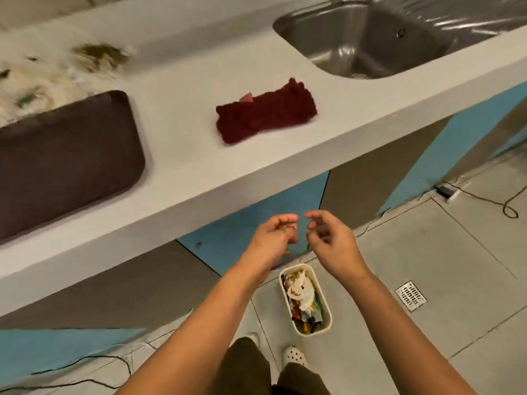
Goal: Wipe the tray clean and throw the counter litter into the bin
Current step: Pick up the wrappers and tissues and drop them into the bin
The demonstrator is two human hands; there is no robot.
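Both hands are hovering in front of the counter edge, above the bin. The left hand (275,238) is showing loosely curled fingers with thumb and fingertips drawn near each other; whether anything small is sitting between them I cannot tell, since the frame is blurring there. The right hand (332,243) is mirroring it just beside, fingers loosely curled, holding nothing that I can make out. The two hands are nearly touching at the fingertips.

The bin (323,327), a small white oblong tub, is standing on the tiled floor below the hands, near the person's feet, and is holding crumpled white paper and coloured scraps.

The tray (65,158), dark brown with rounded corners, is lying on the counter (182,115) at the left, partly running out of frame. A dark red cloth (265,112) is lying bunched on the counter to the right of the tray, well apart from it. Blurred litter (57,69) is sitting on the counter at the far left, beyond the tray. A steel sink (365,44) is lying at the far right
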